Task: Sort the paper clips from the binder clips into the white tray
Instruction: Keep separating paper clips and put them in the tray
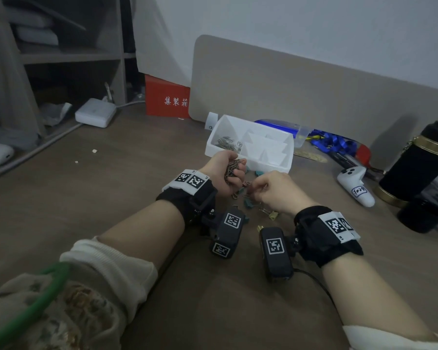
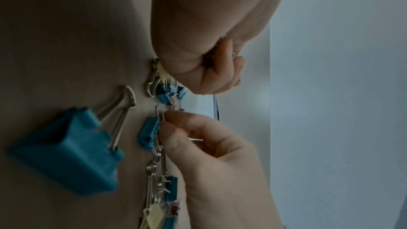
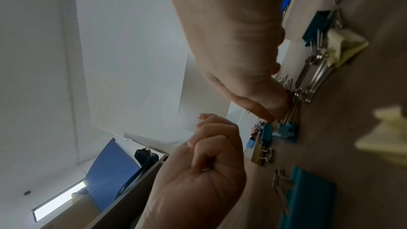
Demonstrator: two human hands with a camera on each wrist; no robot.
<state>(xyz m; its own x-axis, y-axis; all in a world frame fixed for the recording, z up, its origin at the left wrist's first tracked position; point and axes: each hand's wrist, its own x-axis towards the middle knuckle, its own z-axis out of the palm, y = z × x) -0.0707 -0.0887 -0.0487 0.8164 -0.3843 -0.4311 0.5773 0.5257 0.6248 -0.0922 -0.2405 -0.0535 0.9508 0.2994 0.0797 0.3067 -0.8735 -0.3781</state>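
My left hand (image 1: pixel 234 170) hovers just in front of the white tray (image 1: pixel 263 166), its fingers curled round a bunch of paper clips (image 1: pixel 232 169); from the right wrist view it is a fist (image 3: pixel 204 138) with wire ends poking out. My right hand (image 1: pixel 254 192) reaches down into the pile of binder clips (image 1: pixel 248 203) on the table. Its thumb and forefinger (image 2: pixel 174 119) pinch a silver paper clip (image 2: pixel 160 111) beside a teal binder clip (image 2: pixel 148 131). More paper clips (image 1: pixel 228 144) lie in the tray's left compartment.
A big teal binder clip (image 2: pixel 66 149) and yellow ones (image 3: pixel 343 46) lie near my wrists. Right of the tray are a blue lanyard (image 1: pixel 331 142), a white controller (image 1: pixel 354 184) and a black flask (image 1: pixel 415 168). A beige board (image 1: pixel 314 84) stands behind.
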